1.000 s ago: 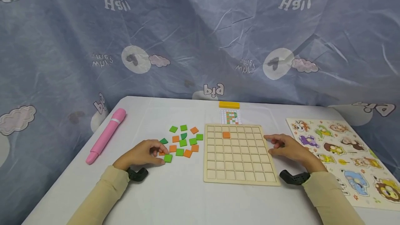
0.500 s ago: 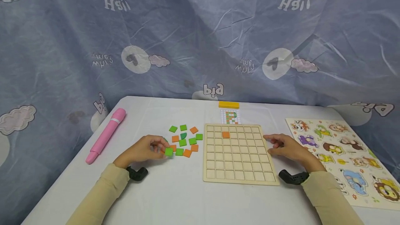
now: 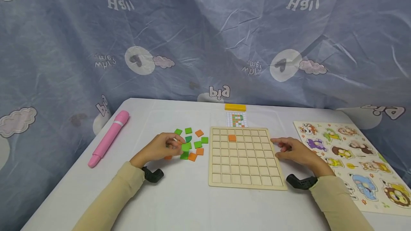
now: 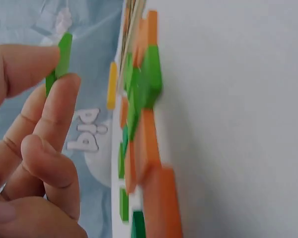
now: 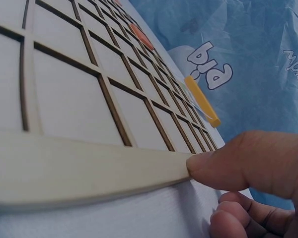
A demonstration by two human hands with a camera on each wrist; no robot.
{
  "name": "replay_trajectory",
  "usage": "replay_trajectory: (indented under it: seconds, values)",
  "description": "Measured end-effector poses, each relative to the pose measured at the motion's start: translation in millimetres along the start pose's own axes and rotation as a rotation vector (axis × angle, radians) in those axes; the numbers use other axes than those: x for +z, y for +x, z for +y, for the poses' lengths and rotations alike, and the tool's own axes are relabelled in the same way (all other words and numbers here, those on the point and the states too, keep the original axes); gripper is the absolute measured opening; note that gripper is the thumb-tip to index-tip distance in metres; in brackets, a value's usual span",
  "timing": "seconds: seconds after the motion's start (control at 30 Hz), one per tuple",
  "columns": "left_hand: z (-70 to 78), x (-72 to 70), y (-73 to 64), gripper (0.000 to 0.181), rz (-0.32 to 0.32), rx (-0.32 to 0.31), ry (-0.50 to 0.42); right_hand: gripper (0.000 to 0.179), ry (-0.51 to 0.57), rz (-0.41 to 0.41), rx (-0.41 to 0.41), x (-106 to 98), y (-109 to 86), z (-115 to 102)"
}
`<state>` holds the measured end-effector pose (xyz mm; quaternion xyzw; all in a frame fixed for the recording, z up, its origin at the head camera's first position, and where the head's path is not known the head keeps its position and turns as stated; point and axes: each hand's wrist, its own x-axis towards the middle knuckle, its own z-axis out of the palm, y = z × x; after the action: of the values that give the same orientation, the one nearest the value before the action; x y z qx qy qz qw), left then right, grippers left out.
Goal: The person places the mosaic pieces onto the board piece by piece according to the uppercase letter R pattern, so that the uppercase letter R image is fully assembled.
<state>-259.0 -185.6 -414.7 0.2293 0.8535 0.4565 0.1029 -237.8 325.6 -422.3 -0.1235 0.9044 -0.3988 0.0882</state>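
My left hand point(image 3: 162, 148) pinches a green square tile point(image 4: 64, 53) between thumb and fingertip, raised above the loose tiles. Below and around it on the white table lie orange tiles point(image 3: 199, 151), other green tiles point(image 3: 204, 140) and a dark green curved piece point(image 3: 188, 139). To the right is a wooden grid board point(image 3: 245, 159), with one orange tile point(image 3: 232, 138) in a cell near its far side. At the board's right edge rests my right hand point(image 3: 293, 150), thumb tip touching the rim and the other fingers loosely bent in the right wrist view.
Behind the board lie a small pattern card point(image 3: 237, 119) and a yellow bar point(image 3: 235, 107). An animal picture board point(image 3: 351, 168) is on the right, partly under the right forearm. A pink stick-like object point(image 3: 109, 138) lies at left. A printed blue curtain point(image 3: 205, 45) hangs behind the table.
My left hand has lifted the green tile from the near-left side of the loose pieces and carried it up, away from me and rightward. The right hand stays at the board's edge.
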Motion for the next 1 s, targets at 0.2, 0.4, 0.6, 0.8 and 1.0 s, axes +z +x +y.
replay_trajectory:
  seconds: [0.2, 0.4, 0.6, 0.8, 1.0]
  values:
    - [17.4, 12.0, 14.7, 0.03, 0.002, -0.04, -0.024, 0.06, 0.016, 0.003, 0.003, 1, 0.2, 2]
    - [29.6, 21.8, 30.8, 0.031, 0.006, -0.043, -0.079, 0.059, 0.023, 0.004, -0.007, 1, 0.0, 3]
    - [41.3, 33.8, 47.2, 0.032, 0.024, -0.059, -0.122, 0.06, 0.024, 0.0, -0.004, 0, -0.1, 1]
    - [54.4, 48.6, 64.2, 0.035, 0.019, -0.094, -0.201, 0.06, 0.02, -0.002, -0.005, 0, 0.3, 2]
    - [68.3, 64.3, 83.6, 0.038, 0.012, -0.199, -0.295, 0.06, 0.023, 0.0, -0.005, 0, 0.9, 3]
